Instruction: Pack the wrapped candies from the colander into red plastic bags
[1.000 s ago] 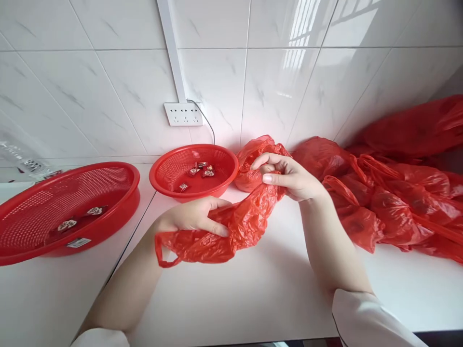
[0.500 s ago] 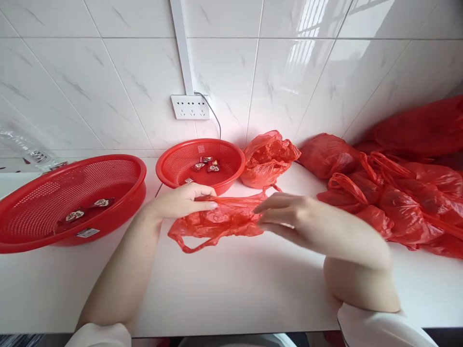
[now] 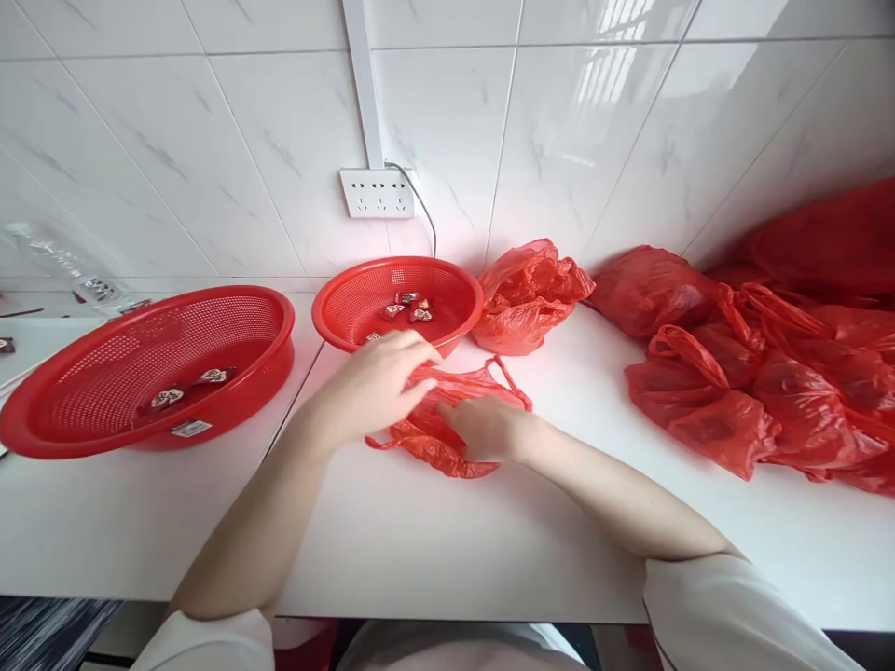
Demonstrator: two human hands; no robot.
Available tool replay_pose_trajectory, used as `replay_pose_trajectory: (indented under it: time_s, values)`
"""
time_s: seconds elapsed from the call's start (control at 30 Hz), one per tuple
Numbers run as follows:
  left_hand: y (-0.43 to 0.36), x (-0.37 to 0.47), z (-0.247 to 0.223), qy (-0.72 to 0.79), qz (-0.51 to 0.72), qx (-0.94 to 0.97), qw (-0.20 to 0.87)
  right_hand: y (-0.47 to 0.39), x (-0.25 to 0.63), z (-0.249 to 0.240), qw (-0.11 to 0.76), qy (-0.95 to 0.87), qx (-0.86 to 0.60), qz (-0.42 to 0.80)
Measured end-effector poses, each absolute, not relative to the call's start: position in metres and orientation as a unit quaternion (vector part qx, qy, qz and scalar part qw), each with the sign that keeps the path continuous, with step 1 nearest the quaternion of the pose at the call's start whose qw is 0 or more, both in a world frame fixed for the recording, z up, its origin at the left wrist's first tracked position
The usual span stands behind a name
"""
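Note:
A thin red plastic bag [image 3: 433, 438] lies crumpled on the white tabletop, one handle loop sticking out at its far right. My left hand [image 3: 378, 384] rests at the bag's left side, with a gap showing between the thumb and the fingers, which lie near its far edge. From the right, my right hand [image 3: 489, 429] reaches down into the bag's folds. Its index finger points left, while the other fingers are hidden or blurred. Just behind my left hand stands a small red colander [image 3: 458, 326] holding several small wrapped packets [image 3: 420, 313].
At left, a larger red colander [image 3: 276, 340] contains wrapped packets [image 3: 168, 399]. An upright, open-topped red bag [image 3: 521, 308] stands behind my right hand. Filled red bags [image 3: 797, 410] crowd the right side. A clear plastic bottle [image 3: 62, 266] lies at far left. Wall sockets [image 3: 378, 193] sit above the table.
My right hand has gone from the bag's right edge down and left into its folds. My left hand has shifted right over the bag. The view has tilted slightly down.

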State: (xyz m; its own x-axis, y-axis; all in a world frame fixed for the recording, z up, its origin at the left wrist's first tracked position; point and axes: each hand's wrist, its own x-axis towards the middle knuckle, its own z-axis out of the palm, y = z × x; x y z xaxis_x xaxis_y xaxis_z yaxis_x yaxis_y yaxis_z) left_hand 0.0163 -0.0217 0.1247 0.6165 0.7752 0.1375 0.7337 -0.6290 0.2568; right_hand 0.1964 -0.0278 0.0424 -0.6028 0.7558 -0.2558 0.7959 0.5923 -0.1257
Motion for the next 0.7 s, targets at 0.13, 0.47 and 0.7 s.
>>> replay_pose_trajectory:
  time_s: [0.13, 0.47, 0.7]
  values:
    - [-0.036, 0.036, 0.105, 0.424, 0.016, 0.892, 0.154, -0.029, 0.195, 0.046, 0.089, 0.906, 0.402, -0.102]
    - [-0.028, 0.0, 0.055, 0.489, -0.225, 0.831, 0.138, -0.009, 0.215, 0.051, 0.179, 0.836, 0.514, -0.078]
    - [-0.041, -0.001, 0.066, 0.542, -0.155, 0.823, -0.071, -0.017, 0.215, 0.067, 0.163, 0.842, 0.514, -0.035]
